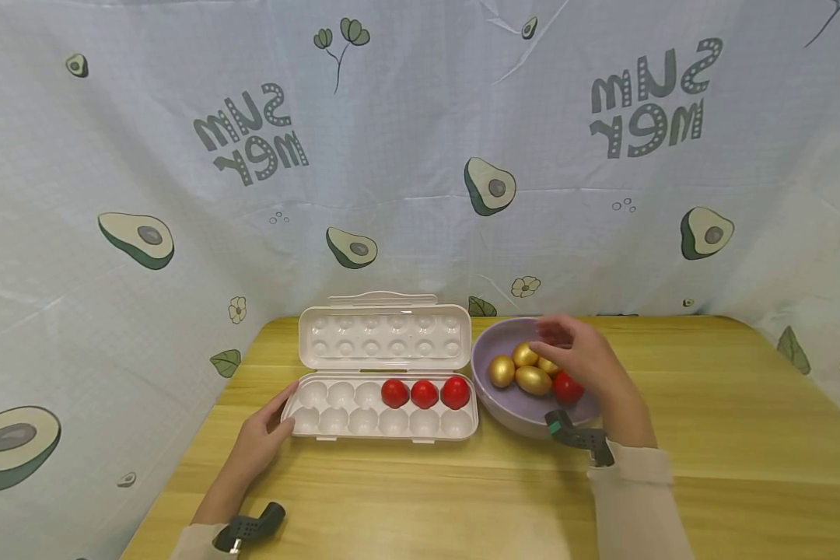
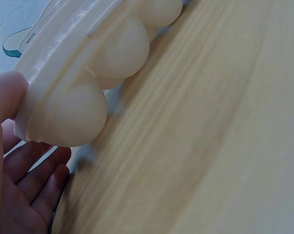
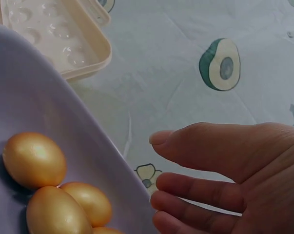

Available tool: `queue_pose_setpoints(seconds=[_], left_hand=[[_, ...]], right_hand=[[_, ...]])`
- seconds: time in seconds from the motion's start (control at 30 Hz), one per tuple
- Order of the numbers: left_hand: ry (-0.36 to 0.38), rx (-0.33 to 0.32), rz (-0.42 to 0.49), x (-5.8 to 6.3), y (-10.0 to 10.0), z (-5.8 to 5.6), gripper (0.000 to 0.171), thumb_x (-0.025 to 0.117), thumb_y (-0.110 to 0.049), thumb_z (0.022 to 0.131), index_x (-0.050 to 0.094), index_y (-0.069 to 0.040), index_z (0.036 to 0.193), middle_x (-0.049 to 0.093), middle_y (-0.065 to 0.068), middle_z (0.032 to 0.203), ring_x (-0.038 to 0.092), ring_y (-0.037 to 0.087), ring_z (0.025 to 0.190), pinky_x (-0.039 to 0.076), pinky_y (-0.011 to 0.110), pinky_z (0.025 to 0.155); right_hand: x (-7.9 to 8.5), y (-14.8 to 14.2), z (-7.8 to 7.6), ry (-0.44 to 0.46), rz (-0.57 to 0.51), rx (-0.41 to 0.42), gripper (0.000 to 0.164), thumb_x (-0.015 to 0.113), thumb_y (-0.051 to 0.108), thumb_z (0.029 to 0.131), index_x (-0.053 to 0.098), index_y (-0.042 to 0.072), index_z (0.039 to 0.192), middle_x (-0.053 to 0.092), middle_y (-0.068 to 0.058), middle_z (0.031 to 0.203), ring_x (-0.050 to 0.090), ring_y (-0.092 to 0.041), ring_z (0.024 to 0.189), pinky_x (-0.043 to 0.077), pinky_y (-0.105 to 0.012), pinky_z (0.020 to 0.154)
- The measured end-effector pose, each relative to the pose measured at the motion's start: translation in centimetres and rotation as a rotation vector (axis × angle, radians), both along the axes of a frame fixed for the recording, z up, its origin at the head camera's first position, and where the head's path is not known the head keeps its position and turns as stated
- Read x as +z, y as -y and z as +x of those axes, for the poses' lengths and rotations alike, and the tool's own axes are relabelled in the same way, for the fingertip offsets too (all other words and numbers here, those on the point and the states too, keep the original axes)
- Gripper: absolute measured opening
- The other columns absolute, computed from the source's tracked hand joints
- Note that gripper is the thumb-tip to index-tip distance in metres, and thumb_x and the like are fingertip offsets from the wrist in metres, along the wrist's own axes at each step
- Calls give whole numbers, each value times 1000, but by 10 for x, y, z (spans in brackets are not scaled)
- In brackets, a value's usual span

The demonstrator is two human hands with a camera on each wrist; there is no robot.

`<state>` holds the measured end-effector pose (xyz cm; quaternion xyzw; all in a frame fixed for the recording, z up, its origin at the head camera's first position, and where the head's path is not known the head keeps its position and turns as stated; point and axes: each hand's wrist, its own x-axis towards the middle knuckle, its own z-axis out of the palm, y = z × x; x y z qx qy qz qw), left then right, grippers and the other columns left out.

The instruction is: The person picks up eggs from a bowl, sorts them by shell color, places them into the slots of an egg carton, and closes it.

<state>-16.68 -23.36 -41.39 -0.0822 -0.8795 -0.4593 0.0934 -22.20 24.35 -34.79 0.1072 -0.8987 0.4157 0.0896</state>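
Observation:
A white egg carton [image 1: 380, 435] lies with its lid [image 1: 385, 364] folded back. Three red eggs [image 1: 424, 394] sit in its back row, at the right. My left hand [image 1: 259, 443] holds the carton's left end; in the left wrist view the thumb [image 2: 5, 95] lies against the rim, with the other fingers below. Beside the carton, a purple bowl [image 1: 490, 400] contains several gold eggs [image 1: 533, 381] and a red egg [image 1: 567, 387]. Over the bowl's right side hovers my right hand [image 1: 584, 358], fingers loosely bent, thumb apart, nothing in it.
A wooden table [image 1: 420, 498] carries the carton and bowl near its back edge. Behind it hangs a pale cloth [image 1: 406, 155] printed with avocados and lettering. Each wrist wears a dark camera strap.

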Motion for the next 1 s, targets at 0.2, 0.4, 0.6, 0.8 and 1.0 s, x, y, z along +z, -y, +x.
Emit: queue_pose_setpoints(seconds=[0.2, 0.4, 0.6, 0.8, 1.0], left_hand=[[-11, -5, 17, -2, 1, -2, 52, 54, 5, 89, 47, 4, 140, 44, 23, 143, 39, 38, 133, 27, 1, 95], [-5, -2, 19, -1, 0, 0, 52, 55, 5, 88, 47, 4, 139, 45, 23, 143, 40, 37, 133, 27, 1, 94], [-10, -3, 5, -2, 0, -1, 52, 54, 6, 88, 46, 6, 139, 45, 23, 143, 39, 37, 133, 27, 1, 95], [-30, -11, 3, -5, 3, -3, 52, 54, 6, 88, 46, 5, 139, 45, 23, 143, 39, 38, 133, 27, 1, 95], [-20, 1, 1, -7, 3, -4, 52, 54, 5, 89, 46, 3, 140, 45, 22, 143, 39, 38, 133, 27, 1, 95]], right_hand=[[2, -7, 4, 42, 33, 10, 47, 69, 25, 90, 57, -4, 124, 63, -24, 118, 60, -36, 109, 47, -50, 95], [3, -11, 7, 98, 88, 16, 46, 69, 24, 89, 59, -6, 121, 66, -21, 112, 61, -34, 105, 48, -49, 94], [2, -13, 9, 164, 151, 39, 48, 70, 30, 88, 60, -6, 118, 65, -23, 112, 60, -38, 107, 47, -52, 93], [1, -15, 10, 193, 176, 35, 46, 70, 29, 88, 61, -5, 116, 66, -22, 109, 60, -38, 105, 49, -50, 89], [2, -17, 10, 207, 198, 28, 45, 71, 28, 87, 61, -6, 114, 67, -21, 106, 61, -37, 101, 51, -46, 85]])
